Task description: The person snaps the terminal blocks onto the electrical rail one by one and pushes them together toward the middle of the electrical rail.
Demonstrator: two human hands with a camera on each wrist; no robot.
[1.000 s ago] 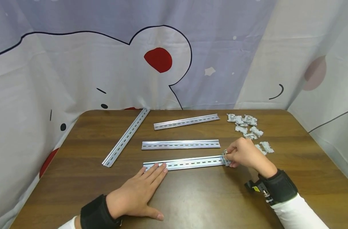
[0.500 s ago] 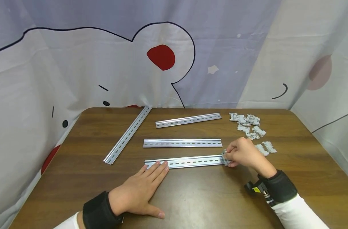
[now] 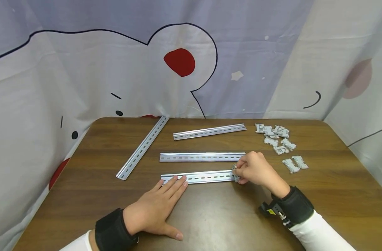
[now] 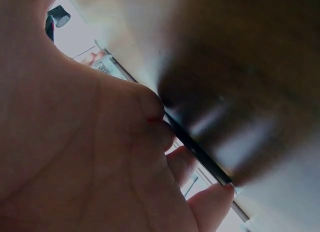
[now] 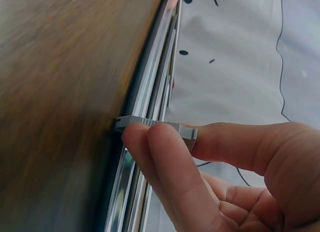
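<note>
Work looks early: the right hand [image 3: 256,170] pinches one grey clip [image 3: 234,174] between its fingers across the nearest rail [image 3: 209,179], the left hand [image 3: 156,209] rests straight fingers on that rail's other end, and three bare rails [image 3: 203,159] and several loose clips [image 3: 281,150] remain.

A slotted silvery metal rail [image 3: 206,177] is lying flat; a small grey clip [image 5: 136,120] is standing across it near its right end
</note>
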